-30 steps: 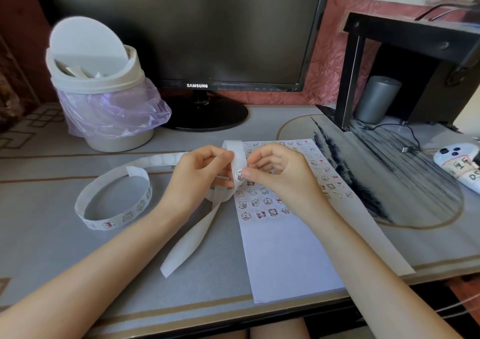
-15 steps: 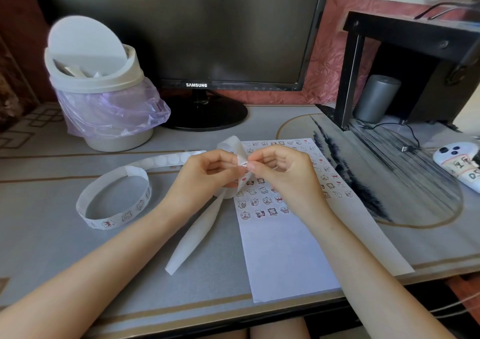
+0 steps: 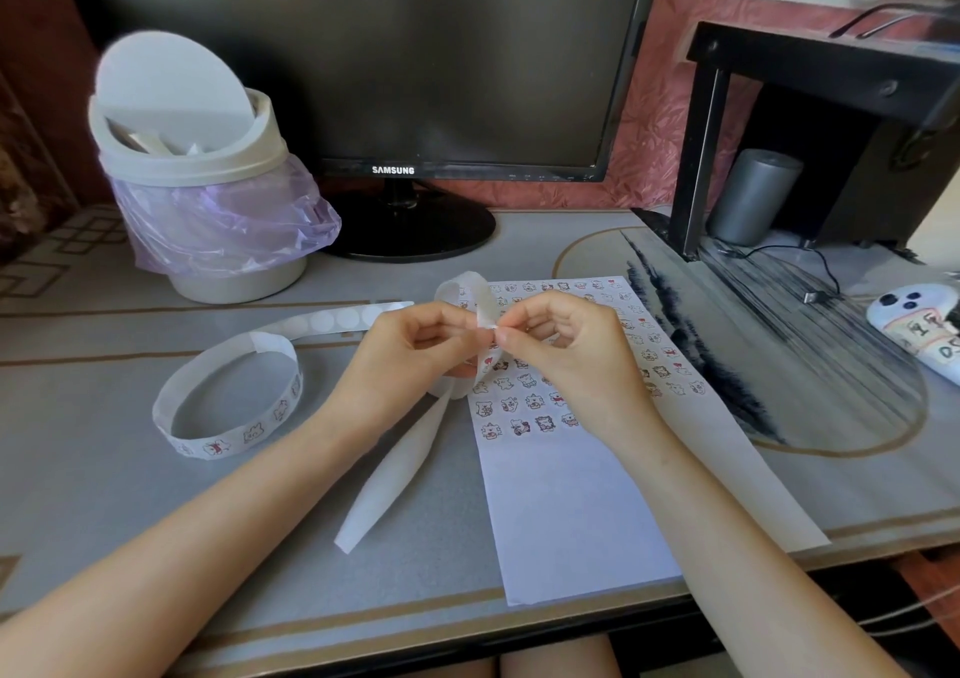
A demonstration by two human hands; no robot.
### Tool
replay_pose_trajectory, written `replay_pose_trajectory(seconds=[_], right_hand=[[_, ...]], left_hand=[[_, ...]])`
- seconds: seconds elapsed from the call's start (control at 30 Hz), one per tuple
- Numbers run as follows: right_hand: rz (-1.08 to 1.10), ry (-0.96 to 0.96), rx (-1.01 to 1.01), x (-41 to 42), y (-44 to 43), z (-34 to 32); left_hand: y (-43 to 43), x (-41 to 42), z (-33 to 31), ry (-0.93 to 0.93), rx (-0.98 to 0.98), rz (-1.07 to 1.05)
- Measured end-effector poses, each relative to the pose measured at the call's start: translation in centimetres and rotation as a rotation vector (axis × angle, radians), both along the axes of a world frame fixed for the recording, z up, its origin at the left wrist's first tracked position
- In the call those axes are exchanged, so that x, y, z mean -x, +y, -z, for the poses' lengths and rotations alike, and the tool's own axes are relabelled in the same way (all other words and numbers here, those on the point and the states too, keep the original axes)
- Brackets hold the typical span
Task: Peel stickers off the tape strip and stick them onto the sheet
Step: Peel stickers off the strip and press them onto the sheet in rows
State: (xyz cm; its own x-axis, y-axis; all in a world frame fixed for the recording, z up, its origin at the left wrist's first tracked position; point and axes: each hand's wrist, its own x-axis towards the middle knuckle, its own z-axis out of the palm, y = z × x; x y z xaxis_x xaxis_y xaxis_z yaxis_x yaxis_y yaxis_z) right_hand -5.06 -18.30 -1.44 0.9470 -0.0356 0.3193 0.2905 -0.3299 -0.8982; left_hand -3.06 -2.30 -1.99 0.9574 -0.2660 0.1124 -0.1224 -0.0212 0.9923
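Note:
A long white tape strip (image 3: 228,396) carrying small cartoon stickers loops across the desk at the left and arches up between my hands. My left hand (image 3: 410,355) pinches the strip just left of the white sheet (image 3: 566,500). My right hand (image 3: 561,350) meets it fingertip to fingertip, thumb and forefinger closed on the strip's edge, where a sticker sits. The sheet lies flat under my right hand, its upper half covered with rows of stuck stickers. The strip's bare tail (image 3: 395,474) hangs down toward me.
A white swing-lid bin (image 3: 192,173) with a purple liner stands at the back left. A monitor (image 3: 374,53) stands behind the sheet. A black stand (image 3: 810,121), a grey cylinder (image 3: 753,199), a cable and a phone (image 3: 914,329) lie at the right. The desk's front edge is near.
Both hands have drawn closer together and lifted slightly. The strip's arch now bulges higher above my fingers, and its loose tail has shifted a little to the right.

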Motion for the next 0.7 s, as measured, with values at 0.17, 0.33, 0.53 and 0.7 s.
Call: replay_pose_trajectory(seconds=[0.17,0.33,0.53,0.7], right_hand=[[0.013,-0.006,0.113,0.3,0.1,0.0],[0.035,-0.064,0.238,0.4,0.0,0.2],[-0.017,-0.062,0.152,1.5,-0.3,-0.6],[-0.021,0.122,0.056,2.3,-2.5,-1.8]], left_hand=[[0.0,-0.1,-0.1,0.022,0.007,-0.033],[0.0,-0.1,0.0,0.036,-0.004,-0.043],[0.1,-0.2,0.0,0.058,-0.009,-0.064],[-0.1,-0.2,0.0,0.073,-0.007,-0.083]])
